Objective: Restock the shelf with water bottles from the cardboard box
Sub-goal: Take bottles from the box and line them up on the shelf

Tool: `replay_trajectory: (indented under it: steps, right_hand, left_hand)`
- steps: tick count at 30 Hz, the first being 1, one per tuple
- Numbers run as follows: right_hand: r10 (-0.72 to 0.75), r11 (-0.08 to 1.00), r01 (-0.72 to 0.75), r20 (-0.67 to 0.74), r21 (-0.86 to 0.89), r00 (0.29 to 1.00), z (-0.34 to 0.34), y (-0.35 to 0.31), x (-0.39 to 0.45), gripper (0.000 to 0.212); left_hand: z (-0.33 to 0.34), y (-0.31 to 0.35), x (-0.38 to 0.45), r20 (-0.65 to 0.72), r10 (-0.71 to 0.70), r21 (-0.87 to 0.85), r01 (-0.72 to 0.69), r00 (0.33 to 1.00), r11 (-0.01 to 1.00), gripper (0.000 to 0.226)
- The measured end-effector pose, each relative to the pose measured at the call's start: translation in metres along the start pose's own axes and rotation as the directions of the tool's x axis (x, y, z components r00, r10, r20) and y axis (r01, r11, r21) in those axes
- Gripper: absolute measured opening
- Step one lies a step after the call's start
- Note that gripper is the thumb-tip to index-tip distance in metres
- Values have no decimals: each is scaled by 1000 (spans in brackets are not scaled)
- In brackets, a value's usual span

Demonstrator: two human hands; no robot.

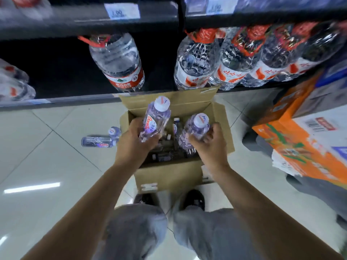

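Note:
An open cardboard box (221,128) stands on the floor in front of the shelf (90,27). My left hand (134,139) grips a small clear water bottle (156,117) with a white cap, lifted above the box. My right hand (210,143) grips a second small bottle (197,128) of the same kind over the box's right half. More small bottles (169,152) lie inside the box. Two small bottles (99,141) lie on the floor left of the box.
Large water jugs with red handles stand on the lowest shelf: one (118,62) at the middle, several (234,61) to the right. Wrapped bottle packs (13,83) sit at the far left. Orange and white cartons (304,139) are stacked at the right. My feet (193,199) stand behind the box.

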State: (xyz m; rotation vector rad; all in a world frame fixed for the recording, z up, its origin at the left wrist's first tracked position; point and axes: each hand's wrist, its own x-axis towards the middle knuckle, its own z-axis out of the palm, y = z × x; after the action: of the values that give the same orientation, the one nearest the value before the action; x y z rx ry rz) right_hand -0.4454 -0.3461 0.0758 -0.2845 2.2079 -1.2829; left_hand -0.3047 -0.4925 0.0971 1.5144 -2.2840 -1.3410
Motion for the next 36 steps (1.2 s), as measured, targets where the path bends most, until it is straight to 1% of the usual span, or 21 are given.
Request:
replay_trajectory:
  steps: [2,4,6,8,11,12,14,16,19,21,23,26,29,30,32,34,36]
  right_hand:
    - [-41,999,41,6,-16,999,-20,-55,-24,43]
    - [-74,997,74,5,10,997,-41,-116,-47,47]
    - [-118,992,118,-5,43,993,-60,-176,-65,48]
    - [-172,984,173,-17,44,985,-79,-238,-81,53]
    - [-300,953,300,-14,39,954,-107,-330,-107,60]
    - [-334,942,334,-12,46,943,-116,-362,-116,57]
    - [-400,915,399,1,62,917,-132,-416,-131,43]
    - [-466,881,466,-15,83,884,-147,-469,-146,38]
    - [-572,811,574,-56,115,819,-168,-542,-169,38]
    - [-639,756,641,-65,135,767,-180,-585,-183,37]
    - [-688,700,694,-104,166,718,-194,-623,-196,36]
    - [-758,607,767,-139,208,637,-212,-675,-208,33]
    - [-806,516,825,-197,230,558,-230,-720,-213,38]
    - [-823,478,846,-215,235,525,-238,-735,-213,38]
    - [-850,430,872,-219,233,478,-248,-756,-210,39]
    - [-884,380,898,-199,221,423,-257,-778,-207,42]
    - [-906,330,922,-208,202,369,-264,-799,-203,42]
  left_hand:
    - [-38,35,-22,13,34,-29,-33,999,999,45]
    - [-78,73,-41,27,50,-59,-48,998,997,40]
    - [-121,114,-61,-15,81,-73,-82,997,994,44]
    - [-166,158,-80,-64,146,-110,-152,987,982,46]
    - [-236,223,-101,-90,251,-137,-261,964,955,43]
    - [-260,246,-106,-109,289,-141,-302,951,943,42]
    - [-304,286,-112,-151,363,-120,-382,919,917,43]
    - [-347,325,-120,-213,434,-95,-460,876,883,44]
    - [-406,378,-133,-294,500,-62,-539,814,840,46]
    - [-438,409,-144,-347,538,-63,-592,768,804,49]
    - [-467,434,-154,-395,566,-56,-634,723,771,50]
    - [-504,469,-163,-441,633,-38,-718,637,695,47]
    - [-534,503,-174,-499,664,-14,-772,556,636,40]
    - [-542,516,-178,-519,673,2,-786,527,618,40]
    - [-555,536,-180,-551,674,19,-800,492,599,45]
    - [-565,556,-179,-594,662,44,-803,457,594,57]
    - [-573,576,-176,-621,654,72,-799,432,597,67]
